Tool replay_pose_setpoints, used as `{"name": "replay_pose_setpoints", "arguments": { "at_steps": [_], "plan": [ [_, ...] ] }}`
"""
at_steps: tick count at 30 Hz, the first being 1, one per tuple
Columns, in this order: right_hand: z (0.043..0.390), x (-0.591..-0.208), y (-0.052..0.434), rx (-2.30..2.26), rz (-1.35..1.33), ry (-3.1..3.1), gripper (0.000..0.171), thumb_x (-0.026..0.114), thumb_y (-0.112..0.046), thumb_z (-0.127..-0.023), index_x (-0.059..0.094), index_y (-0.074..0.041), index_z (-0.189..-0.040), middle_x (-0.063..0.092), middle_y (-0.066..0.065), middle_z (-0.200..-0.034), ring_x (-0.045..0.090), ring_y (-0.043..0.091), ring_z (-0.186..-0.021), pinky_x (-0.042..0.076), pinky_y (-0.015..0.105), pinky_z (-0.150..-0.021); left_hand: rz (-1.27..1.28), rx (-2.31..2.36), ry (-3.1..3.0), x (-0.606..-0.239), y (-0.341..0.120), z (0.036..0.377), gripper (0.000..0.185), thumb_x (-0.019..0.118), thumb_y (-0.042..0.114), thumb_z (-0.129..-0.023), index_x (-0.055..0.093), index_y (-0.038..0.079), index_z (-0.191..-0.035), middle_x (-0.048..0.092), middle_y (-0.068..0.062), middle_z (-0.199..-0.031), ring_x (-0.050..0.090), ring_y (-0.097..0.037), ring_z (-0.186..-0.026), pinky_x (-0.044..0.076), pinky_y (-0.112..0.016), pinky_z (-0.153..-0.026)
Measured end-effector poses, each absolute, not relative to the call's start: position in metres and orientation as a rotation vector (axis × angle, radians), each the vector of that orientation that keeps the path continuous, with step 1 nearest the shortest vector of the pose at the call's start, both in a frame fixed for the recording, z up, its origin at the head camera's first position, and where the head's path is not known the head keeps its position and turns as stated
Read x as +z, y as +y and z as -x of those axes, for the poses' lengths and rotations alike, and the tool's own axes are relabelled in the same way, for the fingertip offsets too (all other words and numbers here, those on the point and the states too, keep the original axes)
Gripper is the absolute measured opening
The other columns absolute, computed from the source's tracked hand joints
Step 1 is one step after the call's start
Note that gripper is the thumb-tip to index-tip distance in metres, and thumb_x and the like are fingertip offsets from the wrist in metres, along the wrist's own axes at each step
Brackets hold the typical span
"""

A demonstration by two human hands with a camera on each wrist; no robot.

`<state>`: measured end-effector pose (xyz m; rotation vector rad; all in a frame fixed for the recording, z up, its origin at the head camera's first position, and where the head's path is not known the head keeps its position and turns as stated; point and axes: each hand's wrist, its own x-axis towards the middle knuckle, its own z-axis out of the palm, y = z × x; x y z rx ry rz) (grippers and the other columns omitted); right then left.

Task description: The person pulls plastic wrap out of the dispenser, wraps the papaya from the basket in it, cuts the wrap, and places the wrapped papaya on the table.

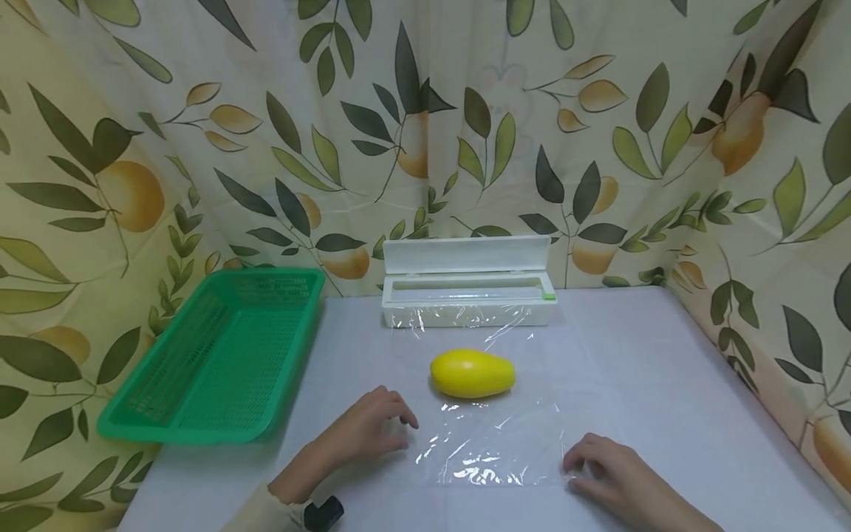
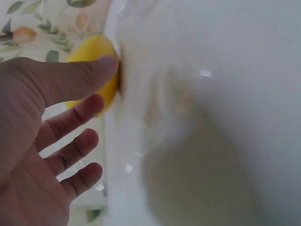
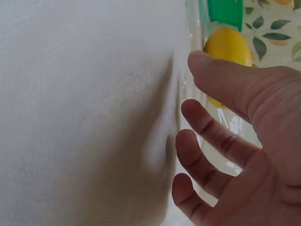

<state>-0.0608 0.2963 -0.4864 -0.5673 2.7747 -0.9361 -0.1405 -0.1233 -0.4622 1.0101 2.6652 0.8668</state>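
Note:
A yellow papaya-shaped fruit (image 1: 472,373) lies on a sheet of clear plastic wrap (image 1: 488,447) spread over the white table. The wrap runs back to a white wrap dispenser box (image 1: 468,316) with its lid raised. Left of the sheet is my left hand (image 1: 372,427), fingers loosely bent and apart from the thumb, nothing between them. My right hand (image 1: 614,473) is by the sheet's front right corner, thumb and fingers parted. Both wrist views show bare fingertips, with the yellow fruit (image 2: 111,87) beyond the left thumb and the same fruit (image 3: 230,47) behind the right thumb.
A green plastic basket (image 1: 179,434) stands at the table's left side. On the dispenser's right end sits a small green slider (image 1: 549,297). A curtain (image 1: 425,148) printed with leaves and fruit hangs behind and along both sides. The left wrist wears a dark watch (image 1: 323,513).

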Motion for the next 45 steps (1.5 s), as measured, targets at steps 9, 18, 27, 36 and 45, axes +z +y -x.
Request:
{"name": "replay_pose_setpoints", "arguments": {
  "at_steps": [9, 18, 27, 36, 45],
  "plan": [
    [0.066, -0.483, 0.302, -0.903, 0.533, 2.666, 0.017, 0.081, -0.034, -0.087, 0.069, -0.031, -0.099, 0.060, -0.017, -0.102, 0.052, 0.001, -0.088, 0.052, 0.026, -0.077, -1.099, 0.928, 2.599, -0.491, -0.157, 0.117, 0.032, 0.093, 0.036, -0.071, 0.077, 0.028, -0.097, 0.064, 0.016, -0.112, 0.050, -0.005, -0.101, 0.045, -0.027, -0.089],
    [0.065, -0.487, 0.297, -0.885, 0.630, 2.785, 0.016, 0.080, -0.021, -0.089, 0.071, -0.034, -0.089, 0.058, -0.021, -0.095, 0.054, -0.002, -0.087, 0.054, 0.025, -0.076, -1.112, 0.935, 2.634, -0.499, -0.164, 0.109, 0.017, 0.088, 0.020, -0.078, 0.079, 0.031, -0.087, 0.064, 0.015, -0.120, 0.052, -0.007, -0.110, 0.044, -0.034, -0.097],
    [0.067, -0.480, 0.299, -0.912, 0.515, 2.687, 0.009, 0.076, -0.023, -0.093, 0.070, -0.030, -0.094, 0.062, -0.019, -0.095, 0.052, -0.002, -0.082, 0.051, 0.023, -0.073, -1.204, 0.999, 2.704, -0.498, -0.163, 0.110, 0.013, 0.084, 0.014, -0.083, 0.079, 0.026, -0.084, 0.070, 0.014, -0.111, 0.057, -0.005, -0.102, 0.047, -0.030, -0.090],
    [0.079, -0.455, 0.298, -1.016, 0.775, 3.037, 0.030, 0.079, -0.004, -0.087, 0.065, -0.030, -0.090, 0.059, -0.016, -0.102, 0.049, -0.002, -0.075, 0.046, 0.021, -0.058, -1.055, 1.402, 2.765, -0.477, -0.161, 0.123, 0.011, 0.081, 0.008, -0.088, 0.079, 0.018, -0.094, 0.074, 0.016, -0.091, 0.067, -0.002, -0.085, 0.056, -0.029, -0.075],
    [0.111, -0.421, 0.290, -1.072, 0.573, 3.118, 0.019, 0.076, -0.011, -0.093, 0.073, -0.026, -0.104, 0.073, -0.014, -0.100, 0.060, 0.002, -0.082, 0.054, 0.022, -0.069, -0.684, 1.573, 2.772, -0.454, -0.150, 0.147, 0.005, 0.078, 0.019, -0.092, 0.079, 0.021, -0.097, 0.075, 0.015, -0.091, 0.068, -0.006, -0.085, 0.057, -0.034, -0.078]
  ]
}}
